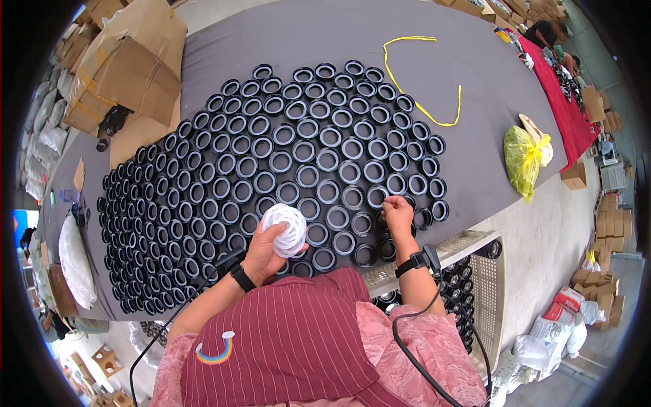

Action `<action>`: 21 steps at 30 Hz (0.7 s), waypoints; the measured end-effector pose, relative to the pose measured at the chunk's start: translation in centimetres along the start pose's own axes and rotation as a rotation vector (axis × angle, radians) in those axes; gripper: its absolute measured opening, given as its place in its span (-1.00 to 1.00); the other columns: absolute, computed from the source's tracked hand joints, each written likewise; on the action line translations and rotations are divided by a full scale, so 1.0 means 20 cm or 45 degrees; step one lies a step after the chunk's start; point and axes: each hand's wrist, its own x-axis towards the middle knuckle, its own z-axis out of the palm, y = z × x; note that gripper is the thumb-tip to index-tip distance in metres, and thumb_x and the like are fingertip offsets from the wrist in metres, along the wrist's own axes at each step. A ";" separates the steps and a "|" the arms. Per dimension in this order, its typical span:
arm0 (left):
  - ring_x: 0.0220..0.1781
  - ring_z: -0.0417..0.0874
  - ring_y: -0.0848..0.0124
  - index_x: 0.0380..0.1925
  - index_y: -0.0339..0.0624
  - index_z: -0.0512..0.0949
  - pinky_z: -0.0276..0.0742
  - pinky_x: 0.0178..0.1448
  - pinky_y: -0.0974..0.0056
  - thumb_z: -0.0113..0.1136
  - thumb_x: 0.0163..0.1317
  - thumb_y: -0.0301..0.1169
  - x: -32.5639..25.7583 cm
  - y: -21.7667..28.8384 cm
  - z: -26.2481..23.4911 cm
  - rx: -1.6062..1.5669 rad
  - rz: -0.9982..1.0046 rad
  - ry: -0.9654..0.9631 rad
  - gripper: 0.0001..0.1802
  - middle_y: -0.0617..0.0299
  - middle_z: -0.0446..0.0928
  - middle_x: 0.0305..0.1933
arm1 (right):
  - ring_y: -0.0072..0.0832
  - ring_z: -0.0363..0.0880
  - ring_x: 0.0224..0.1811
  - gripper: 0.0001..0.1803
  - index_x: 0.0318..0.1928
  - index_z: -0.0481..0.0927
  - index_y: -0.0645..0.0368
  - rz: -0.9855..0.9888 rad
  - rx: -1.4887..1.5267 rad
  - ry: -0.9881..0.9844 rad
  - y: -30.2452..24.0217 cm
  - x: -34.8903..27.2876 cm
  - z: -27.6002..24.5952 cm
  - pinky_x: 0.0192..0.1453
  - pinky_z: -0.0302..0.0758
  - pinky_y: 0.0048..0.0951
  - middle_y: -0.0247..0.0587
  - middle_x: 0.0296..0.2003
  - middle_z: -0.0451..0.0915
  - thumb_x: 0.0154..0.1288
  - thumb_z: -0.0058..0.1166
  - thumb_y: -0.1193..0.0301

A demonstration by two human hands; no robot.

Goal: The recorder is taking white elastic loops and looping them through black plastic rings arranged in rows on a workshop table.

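Observation:
A loose stack of white plastic rings (285, 230) is held in my left hand (266, 249), with the thumb across it. Reaching over the right front part of the table, my right hand (397, 213) has its fingers pinched together at the black rings. Whatever sits between those fingertips is too small or hidden to make out. Round black rings (328, 160) stand close together in rows over much of the grey table. A few near my right hand, such as one black ring (362, 223), show a duller, textured inner band.
A plastic crate (434, 259) with more black rings stands against the table's front right edge. Cardboard boxes (129, 74) sit at the far left. A yellow strap (407, 95) and a yellow bag (523, 159) lie on the right side. Another person (546, 32) works far right.

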 end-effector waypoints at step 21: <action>0.07 0.56 0.17 0.16 -0.03 0.27 0.68 -0.08 -0.11 0.10 0.22 -0.54 -0.05 0.00 0.07 0.037 0.018 -0.063 -0.50 0.14 0.44 0.08 | -0.71 0.39 -0.59 -0.73 -0.16 0.50 0.24 0.274 0.595 -0.845 -0.59 -0.70 0.36 -0.50 0.33 -0.69 -0.38 -0.50 0.55 0.13 0.26 0.49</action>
